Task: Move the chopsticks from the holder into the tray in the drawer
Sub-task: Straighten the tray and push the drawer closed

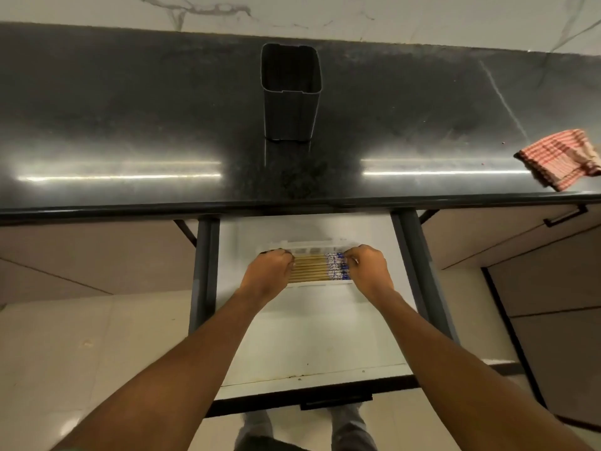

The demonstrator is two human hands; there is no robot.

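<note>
Only got the head view to go on, so here's how it looks. The chopsticks (312, 269) are down in the white tray (309, 247), which sits toward the back of the open drawer (309, 336), just under the front edge of the counter (130, 109). They lie flat, side by side in a neat row, with the long axis running left to right across the drawer. The blue-and-white patterned ends point to the person's right and the plain wooden ends to the left. Both hands are right on the bundle, one at each end. The left hand (270, 271) has its fingers curled over the plain ends, and the right hand (369, 268) has its fingers curled over the patterned ends. Both look like light grips on the chopsticks, though the fingertips themselves are tucked out of sight. Neither hand is nearer than the other, since the row sits dead between them and a bit ahead of the wrists. The holder (290, 92) stands upright on the counter, well behind and above the tray, and from this angle it looks empty. My guess is the job's basically done, and any nudge from here would go along that left-right axis to square up the ends. There's a checked cloth (559, 157) off on the right edge of the counter, nowhere near the action.
</note>
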